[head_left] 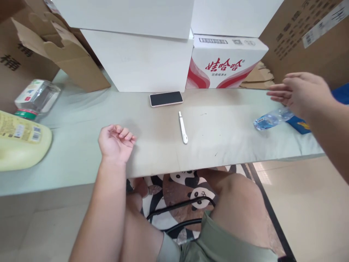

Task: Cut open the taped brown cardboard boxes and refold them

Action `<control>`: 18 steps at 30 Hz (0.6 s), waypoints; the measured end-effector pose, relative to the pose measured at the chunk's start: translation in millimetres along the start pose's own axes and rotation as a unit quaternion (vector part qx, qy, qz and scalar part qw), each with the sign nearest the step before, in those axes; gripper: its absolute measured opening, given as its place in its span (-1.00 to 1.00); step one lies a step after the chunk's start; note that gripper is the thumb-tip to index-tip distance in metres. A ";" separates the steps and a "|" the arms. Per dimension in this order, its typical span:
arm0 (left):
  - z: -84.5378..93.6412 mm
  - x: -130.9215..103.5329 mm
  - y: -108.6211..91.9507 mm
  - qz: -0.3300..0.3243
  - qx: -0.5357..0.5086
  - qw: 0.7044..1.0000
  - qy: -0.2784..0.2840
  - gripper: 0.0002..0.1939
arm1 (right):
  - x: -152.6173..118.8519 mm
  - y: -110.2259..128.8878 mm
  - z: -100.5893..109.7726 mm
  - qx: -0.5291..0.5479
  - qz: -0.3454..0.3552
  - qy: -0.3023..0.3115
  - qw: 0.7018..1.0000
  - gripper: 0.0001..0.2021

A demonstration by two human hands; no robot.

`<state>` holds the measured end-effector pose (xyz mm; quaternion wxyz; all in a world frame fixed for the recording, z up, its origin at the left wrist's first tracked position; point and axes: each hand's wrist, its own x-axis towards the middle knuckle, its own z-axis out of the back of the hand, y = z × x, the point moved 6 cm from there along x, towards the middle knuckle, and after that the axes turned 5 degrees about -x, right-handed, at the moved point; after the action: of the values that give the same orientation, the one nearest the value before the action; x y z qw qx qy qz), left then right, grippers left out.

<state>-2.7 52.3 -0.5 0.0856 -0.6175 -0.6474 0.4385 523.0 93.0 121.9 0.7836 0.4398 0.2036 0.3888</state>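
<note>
My left hand (117, 142) rests palm up on the left part of the cloth-covered table, its fingers loosely curled and apart, holding nothing. At the right my right hand (301, 91) hovers over a clear plastic bottle (269, 119) that lies on its side; its fingers are stretched out, with nothing visible in them. Between the hands lies a slim white tool (183, 128), like a small cutter or pen. Behind it is a phone (166, 99) with a dark screen, lying flat.
White boxes (141, 62) and a red-and-white carton (226, 65) line the table's back. A yellow jug (21, 142) and a clear container (40, 96) lie at the left, near an open cardboard box (73, 62). A blue package (298, 124) is at the right.
</note>
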 end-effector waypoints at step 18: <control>38.6 -11.1 -38.4 0.015 -0.191 0.981 -0.016 -0.61 | -194.4 167.1 -341.3 -0.127 0.261 0.386 0.876 -0.71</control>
<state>-53.2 30.3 6.9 -0.0509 -0.6248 -0.7115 0.3175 106.0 172.9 78.0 0.5620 0.1892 0.3168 0.7403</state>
